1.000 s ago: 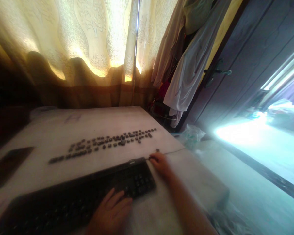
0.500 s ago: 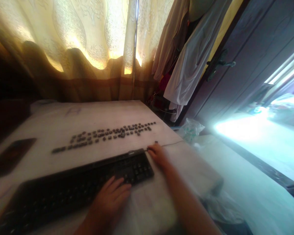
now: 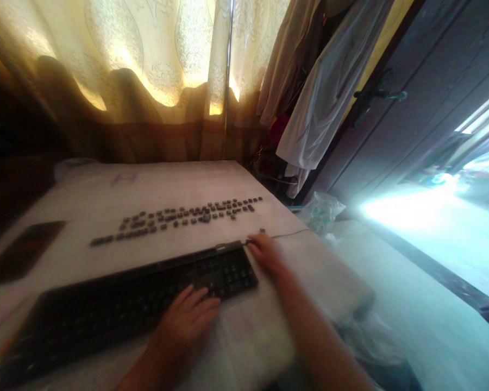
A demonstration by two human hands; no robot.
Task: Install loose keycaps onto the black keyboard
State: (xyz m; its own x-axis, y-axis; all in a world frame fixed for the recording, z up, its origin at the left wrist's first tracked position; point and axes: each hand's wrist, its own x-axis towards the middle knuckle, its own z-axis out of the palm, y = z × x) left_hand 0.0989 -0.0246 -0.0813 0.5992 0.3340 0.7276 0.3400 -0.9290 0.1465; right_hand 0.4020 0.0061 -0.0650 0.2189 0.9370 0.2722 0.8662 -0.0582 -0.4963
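Note:
A long black computer keyboard [image 3: 118,304] lies at a slant across the table in front of me. My left hand [image 3: 189,320] rests over its near edge, fingers stretched forward onto the keys left of the number pad. Just beyond the keyboard's far right corner, my right hand [image 3: 264,252] has its fingertips close together at the keyboard cable [image 3: 291,234]. Something small and dark shows at those fingertips; blur hides what it is. One small dark piece [image 3: 262,231] sits right behind that hand. Farther back, many loose black keycaps [image 3: 175,217] stand in uneven rows.
The white-covered table [image 3: 167,182] ends on the right at a slanting edge. A dark flat rectangular object [image 3: 24,250] lies at left. Past the right edge are a clear plastic bag [image 3: 321,212] and hanging clothes [image 3: 321,108]; a curtain [image 3: 146,65] hangs behind.
The view has tilted slightly, so the scene sits a little higher and farther right. Both hands keep nearly the same places relative to the keyboard.

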